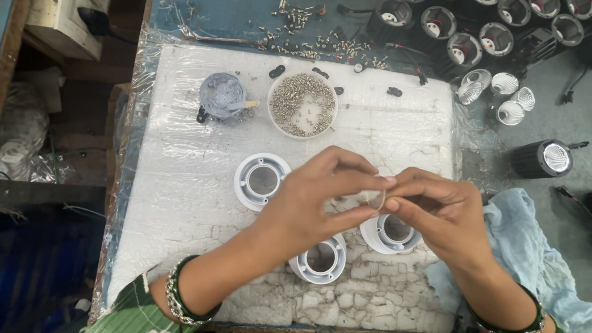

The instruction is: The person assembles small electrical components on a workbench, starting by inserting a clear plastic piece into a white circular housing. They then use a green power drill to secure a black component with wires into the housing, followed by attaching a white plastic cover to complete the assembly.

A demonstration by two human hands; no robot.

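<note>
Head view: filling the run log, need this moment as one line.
left hand + right hand: pinch clear disc | below: white rings | behind: screw bowl

- Soft, even daylight falls from above; the white foam surface point(185, 185) is bright but not blown out.
- Shadows are faint, pooling only under the left hand point(320, 197) and right hand point(441, 213).
- Plastic wrap glints at 11 o'clock, and the silver reflectors point(499, 95) glare at 2 o'clock.
- The 9 o'clock edge sinks into dim murk.
- Focus is mostly sharp; fingertips look slightly soft.
</note>
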